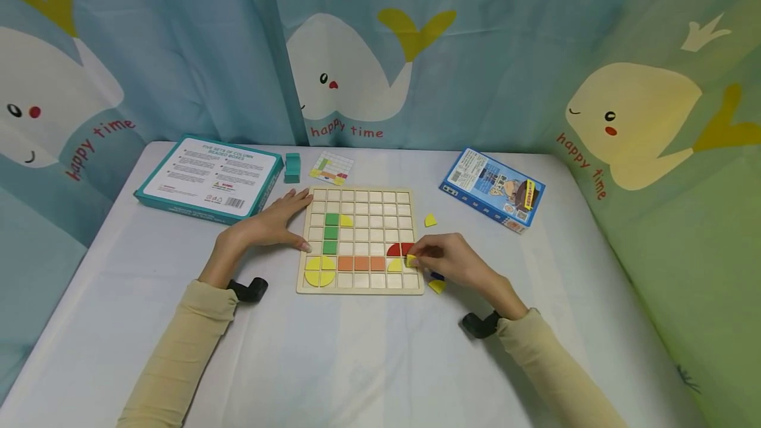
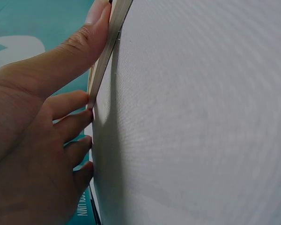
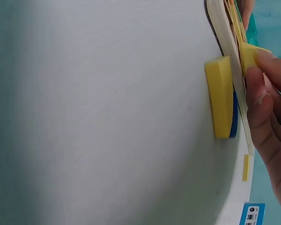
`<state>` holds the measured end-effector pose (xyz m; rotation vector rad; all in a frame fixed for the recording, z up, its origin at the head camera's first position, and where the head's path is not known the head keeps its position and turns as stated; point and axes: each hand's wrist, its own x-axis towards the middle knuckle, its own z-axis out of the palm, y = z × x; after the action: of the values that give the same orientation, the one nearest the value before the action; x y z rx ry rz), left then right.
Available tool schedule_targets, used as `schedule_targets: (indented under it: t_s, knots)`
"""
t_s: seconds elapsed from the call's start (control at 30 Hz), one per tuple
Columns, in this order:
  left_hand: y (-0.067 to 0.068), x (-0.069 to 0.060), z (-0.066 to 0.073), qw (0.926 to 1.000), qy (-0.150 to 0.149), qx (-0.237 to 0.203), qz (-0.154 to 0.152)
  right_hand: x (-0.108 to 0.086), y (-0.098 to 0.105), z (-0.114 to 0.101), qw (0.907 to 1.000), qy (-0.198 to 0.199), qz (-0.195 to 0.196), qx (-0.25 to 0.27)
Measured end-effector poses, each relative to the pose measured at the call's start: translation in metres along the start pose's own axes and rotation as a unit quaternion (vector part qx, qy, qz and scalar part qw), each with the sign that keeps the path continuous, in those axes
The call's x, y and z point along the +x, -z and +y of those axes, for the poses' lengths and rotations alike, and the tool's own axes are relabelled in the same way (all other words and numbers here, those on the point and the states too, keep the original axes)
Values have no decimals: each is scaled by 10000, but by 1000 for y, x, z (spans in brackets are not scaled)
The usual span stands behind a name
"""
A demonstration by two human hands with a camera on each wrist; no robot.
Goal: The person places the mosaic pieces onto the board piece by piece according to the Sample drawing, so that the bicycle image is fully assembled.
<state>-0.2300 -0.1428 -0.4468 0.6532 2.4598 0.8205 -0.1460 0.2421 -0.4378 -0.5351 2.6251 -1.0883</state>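
Note:
A wooden grid board lies on the table. Along its left edge rests my left hand, thumb and fingertips touching the rim. My right hand pinches a yellow quarter-circle piece between thumb and fingers at the board's right side, beside another yellow quarter-circle and below red pieces. Green squares stand in a column with a yellow quarter-circle at its top right. Orange squares form a row. Yellow quarters make a circle at lower left.
Right of the board lie loose yellow pieces and a dark blue piece, partly hidden. Behind the board are a pattern card and a teal block. A teal box sits at back left, a blue box at back right.

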Motion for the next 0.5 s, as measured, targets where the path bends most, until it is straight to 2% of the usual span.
schedule_targets:
  t_s: [0.3, 0.5]
  knots:
    - [0, 0, 1, 10000, 20, -3, 15, 3, -4, -3, 9997, 212, -30, 78]
    - [0, 0, 0, 10000, 39, 15, -8, 2, -5, -6, 9989, 412, 81, -199]
